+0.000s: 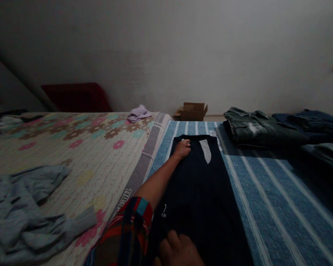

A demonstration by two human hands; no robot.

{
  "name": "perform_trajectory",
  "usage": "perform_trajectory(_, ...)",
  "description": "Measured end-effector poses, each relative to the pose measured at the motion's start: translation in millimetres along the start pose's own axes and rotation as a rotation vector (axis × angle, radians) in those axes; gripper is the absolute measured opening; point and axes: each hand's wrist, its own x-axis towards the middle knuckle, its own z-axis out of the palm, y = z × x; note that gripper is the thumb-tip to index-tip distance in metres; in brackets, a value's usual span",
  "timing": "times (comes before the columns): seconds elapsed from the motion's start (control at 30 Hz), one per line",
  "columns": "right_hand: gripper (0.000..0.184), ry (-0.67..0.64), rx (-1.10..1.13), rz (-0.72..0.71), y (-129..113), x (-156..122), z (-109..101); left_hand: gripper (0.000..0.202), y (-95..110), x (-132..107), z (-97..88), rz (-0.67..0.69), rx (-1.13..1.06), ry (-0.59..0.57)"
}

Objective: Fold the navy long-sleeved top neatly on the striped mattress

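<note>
A dark navy garment (201,177) lies in a long folded strip on the blue striped sheet. It has a pale panel near its far end and small white print on its left side; I cannot tell whether it is a shirt or trousers. My left hand (183,148), below a plaid sleeve, reaches to the garment's far left corner with its fingers curled on the cloth. Close to me, my right hand (180,249) is bent over the near part of the garment, fingers curled in and partly cut off by the frame's bottom edge.
At the right are a folded dark green jacket (261,127) and folded jeans (316,123). A grey garment (36,214) lies crumpled on the flowered bedding (105,159) at the left. Farther back are a lilac cloth (139,113) and an open cardboard box (193,112) by the wall.
</note>
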Motion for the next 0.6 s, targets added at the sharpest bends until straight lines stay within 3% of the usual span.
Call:
perform_trajectory(0.07, 0.027, -0.083, 0.113, -0.114, 15, 1, -33, 0.053, 3, -7, -4.2, 0.027, 0.041, -0.014)
perform_trajectory(0.1, 0.025, -0.111, 0.171, -0.1, 26, 2, -55, 0.052, 4, -11, -7.1, 0.039, 0.06, -0.021)
perform_trajectory(0.2, 0.017, -0.209, 0.22, 0.237, 75, 3, -115, 0.047, 10, -28, -17.7, 0.066, 0.115, -0.044)
perform_trajectory(0.27, 0.022, -0.27, 0.229, 0.455, 112, 1, -136, 0.044, 15, -40, -24.4, 0.081, 0.151, -0.055)
perform_trajectory(0.33, 0.024, -0.312, 0.217, 0.615, 144, -4, -139, 0.042, 20, -54, -29.0, 0.1, 0.189, -0.058)
perform_trajectory(0.43, 0.023, -0.338, 0.316, 0.693, 175, -13, -127, 0.034, 27, -77, -31.5, 0.138, 0.242, -0.066)
perform_trajectory(0.6, 0.027, -0.309, 0.487, 0.872, 192, -10, -111, 0.033, 35, -121, -31.2, 0.199, 0.334, -0.082)
